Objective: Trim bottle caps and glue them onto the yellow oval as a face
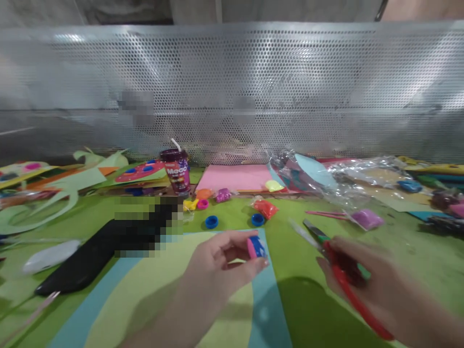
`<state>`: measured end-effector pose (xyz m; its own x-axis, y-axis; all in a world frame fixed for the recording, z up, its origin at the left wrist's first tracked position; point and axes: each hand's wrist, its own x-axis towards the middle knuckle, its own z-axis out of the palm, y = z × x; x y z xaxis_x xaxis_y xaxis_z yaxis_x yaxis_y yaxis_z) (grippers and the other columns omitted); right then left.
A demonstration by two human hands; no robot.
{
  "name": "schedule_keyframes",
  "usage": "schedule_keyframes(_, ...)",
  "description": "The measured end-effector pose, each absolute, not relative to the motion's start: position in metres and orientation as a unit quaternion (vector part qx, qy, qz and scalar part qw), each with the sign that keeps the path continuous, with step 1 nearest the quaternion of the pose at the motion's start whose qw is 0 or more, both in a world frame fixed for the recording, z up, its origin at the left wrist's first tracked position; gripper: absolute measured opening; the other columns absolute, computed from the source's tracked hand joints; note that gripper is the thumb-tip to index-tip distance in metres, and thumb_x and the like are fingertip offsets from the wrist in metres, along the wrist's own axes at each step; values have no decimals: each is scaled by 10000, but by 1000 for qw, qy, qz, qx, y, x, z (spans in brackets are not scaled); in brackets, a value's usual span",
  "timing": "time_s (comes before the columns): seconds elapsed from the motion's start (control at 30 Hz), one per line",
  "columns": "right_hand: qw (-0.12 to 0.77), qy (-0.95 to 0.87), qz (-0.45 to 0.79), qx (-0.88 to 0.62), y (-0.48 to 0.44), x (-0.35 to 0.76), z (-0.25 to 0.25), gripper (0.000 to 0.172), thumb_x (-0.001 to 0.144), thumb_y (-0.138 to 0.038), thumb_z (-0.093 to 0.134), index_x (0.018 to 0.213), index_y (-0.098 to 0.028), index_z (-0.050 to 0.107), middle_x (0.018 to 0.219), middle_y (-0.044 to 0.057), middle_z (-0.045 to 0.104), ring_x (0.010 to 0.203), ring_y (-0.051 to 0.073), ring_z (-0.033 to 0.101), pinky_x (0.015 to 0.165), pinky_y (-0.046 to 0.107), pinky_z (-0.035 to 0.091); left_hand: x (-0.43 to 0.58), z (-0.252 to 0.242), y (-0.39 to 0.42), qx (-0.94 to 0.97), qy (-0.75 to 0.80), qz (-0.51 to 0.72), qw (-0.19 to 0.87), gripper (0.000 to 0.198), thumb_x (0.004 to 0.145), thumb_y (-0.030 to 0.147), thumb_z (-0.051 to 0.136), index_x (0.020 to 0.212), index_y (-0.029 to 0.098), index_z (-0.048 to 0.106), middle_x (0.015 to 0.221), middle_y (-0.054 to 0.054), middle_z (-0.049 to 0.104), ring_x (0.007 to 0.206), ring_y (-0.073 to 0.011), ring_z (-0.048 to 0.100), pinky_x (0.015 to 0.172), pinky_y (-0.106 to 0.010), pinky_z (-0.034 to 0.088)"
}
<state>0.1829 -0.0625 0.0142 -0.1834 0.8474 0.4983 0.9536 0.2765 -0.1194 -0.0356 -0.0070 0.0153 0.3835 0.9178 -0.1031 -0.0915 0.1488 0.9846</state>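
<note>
My left hand (pixel 221 266) pinches a small round blue-and-pink piece (pixel 257 247) between thumb and fingers; it resembles a bottle cap with pink on one face, though I cannot make it out fully. Beneath that hand lies a blue sheet (pixel 270 309) with a large pale-green paper shape (pixel 174 251) on it. To the right, my right hand (pixel 366 275) is closed around scissors (pixel 342 278) with red and green handles, slightly blurred. Their blades point away from me, a little apart. Two blue bottle caps, a left one (pixel 211 222) and a right one (pixel 257 220), rest beyond the sheet.
A black phone (pixel 83 256) and a white mouse-like object (pixel 50 256) lie at left. Behind them stands a drink cup (pixel 176 171) with a straw. Pink paper (pixel 235 178), clay packets such as a red one (pixel 266 209), and clear plastic wrap (pixel 348 181) line the perforated metal panel (pixel 232 67).
</note>
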Motion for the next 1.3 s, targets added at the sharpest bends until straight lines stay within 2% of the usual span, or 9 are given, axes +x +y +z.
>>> schedule_keyframes(0.13,202,-787,-87,-577,-69,172,15,87,697,-165,418,649,-233,445,516,-21,536,373,117,463,338,224,337,-36,17,-5,530,404,391,635,322,592,231,712,900,158,658,775,-45,688,744,-174,629,745,-323,493)
schedule_keyframes(0.27,198,-801,-111,-553,-70,167,15,99,671,-140,407,639,-233,423,522,-30,519,339,96,412,317,216,290,-36,17,-8,526,393,381,651,339,583,223,719,918,197,674,770,-24,697,743,-167,627,719,-304,501)
schedule_keyframes(0.63,192,-806,-159,-536,-70,173,13,75,680,-169,422,727,-227,421,575,-19,536,398,112,458,352,221,335,-37,15,-6,536,376,380,654,359,621,203,698,974,256,666,961,0,693,859,-169,615,783,-292,486)
schedule_keyframes(1.0,187,-795,-197,-542,-68,173,11,63,717,-186,441,769,-213,462,579,-17,540,420,127,489,387,244,320,-42,18,-6,595,382,349,615,402,683,265,656,1083,257,613,947,-9,678,905,-180,585,801,-292,465)
schedule_keyframes(1.3,149,-784,-189,-572,-68,180,11,80,733,-210,453,813,-219,451,659,-3,570,537,161,551,451,259,368,-42,17,-5,629,372,324,601,440,742,282,596,1177,248,541,1070,-29,641,957,-191,571,862,-323,437)
